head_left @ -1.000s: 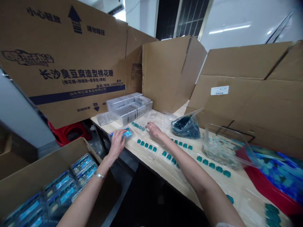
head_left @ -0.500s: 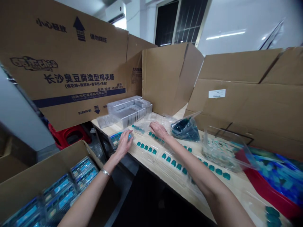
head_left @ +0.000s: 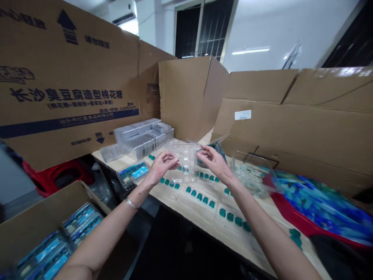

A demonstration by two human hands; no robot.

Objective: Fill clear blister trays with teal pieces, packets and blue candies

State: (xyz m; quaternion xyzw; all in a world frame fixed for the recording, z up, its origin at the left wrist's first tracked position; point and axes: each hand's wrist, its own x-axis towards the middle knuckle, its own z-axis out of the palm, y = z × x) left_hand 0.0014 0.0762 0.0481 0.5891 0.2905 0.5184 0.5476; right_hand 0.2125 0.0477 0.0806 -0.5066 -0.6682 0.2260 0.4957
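Between my two hands a clear plastic tray [head_left: 190, 163] is held up, tilted, above the table. My left hand [head_left: 163, 167] pinches its left side, fingers curled. At its right edge, my right hand [head_left: 215, 163] has thumb and fingers closed on it. Beneath and in front, rows of dark green pieces [head_left: 199, 196] sit in clear trays on the wooden table [head_left: 186, 208]. Left of my left hand lies a filled pack [head_left: 134, 174] with a bright blue part. A bag of dark green pieces [head_left: 220, 149] stands behind my right hand, partly hidden.
Stacked clear trays [head_left: 142, 138] stand at the back left. A clear bin of pale pieces [head_left: 253, 177] and a red tub [head_left: 288, 212] with blue packets are on the right. An open carton [head_left: 87, 190] of packs sits lower left. Cardboard walls [head_left: 186, 97] enclose the back.
My right hand has lifted a clear tray from the back of the table. My left hand has left the filled pack and moved right to the tray. The view has turned right.
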